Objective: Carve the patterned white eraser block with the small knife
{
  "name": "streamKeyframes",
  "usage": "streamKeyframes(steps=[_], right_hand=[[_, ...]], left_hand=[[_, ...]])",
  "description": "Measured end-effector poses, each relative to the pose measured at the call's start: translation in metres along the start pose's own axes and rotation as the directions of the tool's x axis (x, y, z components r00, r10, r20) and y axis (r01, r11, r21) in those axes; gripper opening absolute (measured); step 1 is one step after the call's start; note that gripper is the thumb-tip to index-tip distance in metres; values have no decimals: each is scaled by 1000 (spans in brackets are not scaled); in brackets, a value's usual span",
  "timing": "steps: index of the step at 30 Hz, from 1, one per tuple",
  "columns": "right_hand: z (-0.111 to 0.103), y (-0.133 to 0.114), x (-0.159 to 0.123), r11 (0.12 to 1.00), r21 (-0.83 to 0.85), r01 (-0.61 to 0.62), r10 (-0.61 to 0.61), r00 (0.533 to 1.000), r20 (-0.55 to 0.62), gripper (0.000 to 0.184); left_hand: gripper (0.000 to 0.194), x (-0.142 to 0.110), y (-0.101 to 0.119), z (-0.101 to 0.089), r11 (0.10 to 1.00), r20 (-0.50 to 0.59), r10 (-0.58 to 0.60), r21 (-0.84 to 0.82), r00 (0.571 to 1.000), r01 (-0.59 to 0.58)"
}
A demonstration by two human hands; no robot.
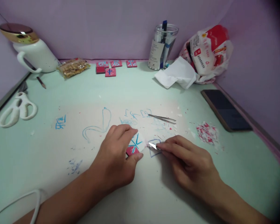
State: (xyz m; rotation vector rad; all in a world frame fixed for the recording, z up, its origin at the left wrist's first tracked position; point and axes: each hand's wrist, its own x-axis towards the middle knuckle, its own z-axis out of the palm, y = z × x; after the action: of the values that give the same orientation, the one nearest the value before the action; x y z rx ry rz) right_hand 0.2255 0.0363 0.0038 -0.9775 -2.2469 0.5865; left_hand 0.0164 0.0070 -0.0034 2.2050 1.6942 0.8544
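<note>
My left hand (116, 154) is closed around the edges of a small red tile (132, 151), pinning it to the table between fingers and thumb. White material with blue strokes (140, 141) covers part of the tile's top. Between finger and thumb of my right hand (191, 158) is a craft knife (153, 146), its handle mostly hidden. The blade tip points left, just beside the tile. A blue outlined square (155, 155) is drawn on the table under the knife. Metal tweezers (162, 118) lie a little beyond my hands.
Red and white shavings (207, 133) and a phone (226, 110) lie right. At the back are several red carved tiles (110, 72), a pen jar (156, 54), crumpled tissue (176, 74), a tissue pack (206, 59), a wrapped snack (72, 67) and a white mug (36, 56). Scissors (20, 107) lie left.
</note>
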Motion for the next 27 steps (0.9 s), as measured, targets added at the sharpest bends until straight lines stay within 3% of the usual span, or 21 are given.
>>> streamKeyframes(steps=[4, 8, 12, 18, 27], right_hand=[[7, 1, -1, 998, -55, -7, 4, 999, -49, 31], [9, 2, 1, 995, -94, -19, 14, 998, -58, 30], [11, 3, 3, 990, -141, -33, 20, 996, -92, 30], [16, 1, 5, 968, -246, -46, 11, 990, -140, 31], [17, 0, 7, 957, -285, -55, 25, 994, -105, 31]], left_hand=[[57, -1, 4, 2, 996, -3, 11, 90, 1000, -11], [74, -3, 2, -1, 986, 102, 51, 152, 993, -67], [63, -3, -3, -2, 978, 140, 107, 163, 984, -129], [60, -3, -1, 1, 992, 42, 41, 120, 998, -45], [60, -5, 0, 1, 997, 39, 38, 71, 999, -41]])
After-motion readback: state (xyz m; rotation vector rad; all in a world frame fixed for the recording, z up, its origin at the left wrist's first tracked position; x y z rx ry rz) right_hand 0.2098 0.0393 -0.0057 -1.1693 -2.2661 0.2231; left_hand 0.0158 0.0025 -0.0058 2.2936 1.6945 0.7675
